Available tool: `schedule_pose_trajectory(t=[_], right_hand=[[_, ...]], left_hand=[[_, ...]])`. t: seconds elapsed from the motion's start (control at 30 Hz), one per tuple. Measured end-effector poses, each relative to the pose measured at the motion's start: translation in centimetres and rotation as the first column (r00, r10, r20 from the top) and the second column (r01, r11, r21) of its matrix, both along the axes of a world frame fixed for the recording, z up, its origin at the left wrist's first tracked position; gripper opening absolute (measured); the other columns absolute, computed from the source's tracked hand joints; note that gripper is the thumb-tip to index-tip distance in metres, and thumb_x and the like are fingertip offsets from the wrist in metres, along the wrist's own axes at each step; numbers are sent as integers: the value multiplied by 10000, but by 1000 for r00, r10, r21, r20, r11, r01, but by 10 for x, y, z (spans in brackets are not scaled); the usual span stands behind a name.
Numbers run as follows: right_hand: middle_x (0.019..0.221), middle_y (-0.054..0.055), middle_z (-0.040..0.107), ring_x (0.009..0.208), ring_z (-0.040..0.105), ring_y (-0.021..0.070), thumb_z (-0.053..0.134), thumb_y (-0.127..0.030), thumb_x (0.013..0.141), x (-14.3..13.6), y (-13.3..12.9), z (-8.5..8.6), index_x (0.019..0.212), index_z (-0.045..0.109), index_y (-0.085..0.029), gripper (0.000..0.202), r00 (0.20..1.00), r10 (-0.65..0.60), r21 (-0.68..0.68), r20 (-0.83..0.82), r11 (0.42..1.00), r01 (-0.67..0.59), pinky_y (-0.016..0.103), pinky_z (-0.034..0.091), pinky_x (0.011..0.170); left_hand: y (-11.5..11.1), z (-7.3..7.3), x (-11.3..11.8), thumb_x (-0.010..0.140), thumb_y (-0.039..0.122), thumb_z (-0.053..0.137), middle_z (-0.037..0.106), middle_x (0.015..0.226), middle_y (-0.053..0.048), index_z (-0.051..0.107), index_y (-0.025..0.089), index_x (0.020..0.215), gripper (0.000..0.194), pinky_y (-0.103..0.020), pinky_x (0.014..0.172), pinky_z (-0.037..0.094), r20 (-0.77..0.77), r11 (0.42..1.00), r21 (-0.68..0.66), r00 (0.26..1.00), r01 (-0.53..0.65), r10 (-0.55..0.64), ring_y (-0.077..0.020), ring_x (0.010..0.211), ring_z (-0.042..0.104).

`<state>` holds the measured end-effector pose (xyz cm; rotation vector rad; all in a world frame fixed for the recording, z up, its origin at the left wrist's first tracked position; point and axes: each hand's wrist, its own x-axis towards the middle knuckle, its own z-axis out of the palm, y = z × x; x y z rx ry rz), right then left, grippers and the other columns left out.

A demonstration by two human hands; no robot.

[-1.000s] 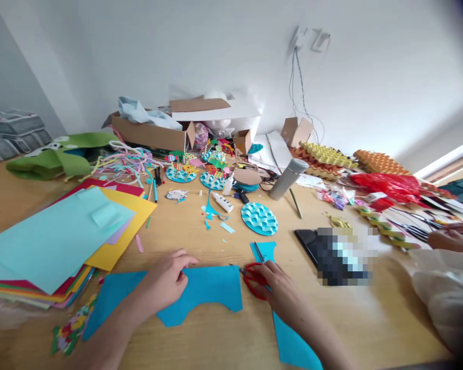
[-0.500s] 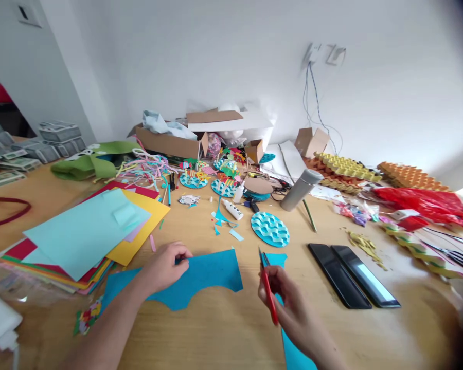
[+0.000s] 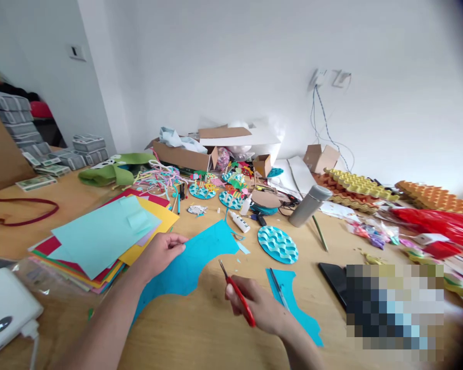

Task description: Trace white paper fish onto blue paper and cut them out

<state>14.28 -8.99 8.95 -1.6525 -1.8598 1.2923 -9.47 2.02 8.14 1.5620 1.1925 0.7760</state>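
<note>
A blue sheet of paper (image 3: 185, 264) with a scalloped lower edge is pinched at its upper edge by my left hand (image 3: 162, 257). It is lifted and tilted above the wooden table. My right hand (image 3: 250, 303) grips red-handled scissors (image 3: 241, 298), their blades pointing up and left, just right of the sheet and apart from it. A second blue paper piece (image 3: 299, 313) with curved edges lies on the table to the right of that hand, a slim pen-like stick (image 3: 280, 290) resting on it. Beyond sits a blue oval with pale wavy strips (image 3: 278, 244).
At left lie stacked coloured papers (image 3: 96, 231) and a white device with a cable (image 3: 7, 313). A glue bottle (image 3: 239, 222) and grey flask (image 3: 309, 206) stand or lie mid-table. A black phone (image 3: 334, 282) is at right, beside a pixelated patch. Cardboard boxes (image 3: 185, 155) line the wall.
My left hand has raised and turned the blue sheet. My right hand has moved left with the scissors, off the second blue piece. The view has shifted left and up.
</note>
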Motion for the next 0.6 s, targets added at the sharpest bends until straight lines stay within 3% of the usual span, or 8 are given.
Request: schedule_pose_trajectory(t=[0.17, 0.37, 0.6], right_hand=[[659, 20, 575, 600, 523, 143, 340, -723, 885, 11, 23, -7, 754, 507, -182, 582, 997, 29, 46, -66, 999, -26, 256, 397, 557], [666, 13, 544, 609, 503, 141, 353, -720, 888, 14, 21, -25, 745, 492, -183, 573, 979, 51, 74, -197, 997, -37, 253, 377, 544], [659, 2, 510, 592, 439, 127, 340, -740, 875, 13, 19, -33, 714, 457, -185, 590, 993, 44, 125, -105, 992, -30, 246, 334, 524]], left_hand=[[1, 3, -4, 628, 432, 653, 743, 819, -53, 710, 159, 820, 339, -343, 763, 477, 41, 998, -61, 999, 27, -24, -258, 836, 667], [-1, -12, -4, 636, 441, 684, 742, 873, -49, 718, 168, 869, 360, -340, 776, 474, 89, 987, -141, 994, 74, -61, -253, 860, 656], [-7, -19, 1, 666, 444, 667, 734, 859, -56, 713, 158, 870, 354, -333, 764, 471, 90, 976, -187, 991, 116, -101, -243, 844, 645]])
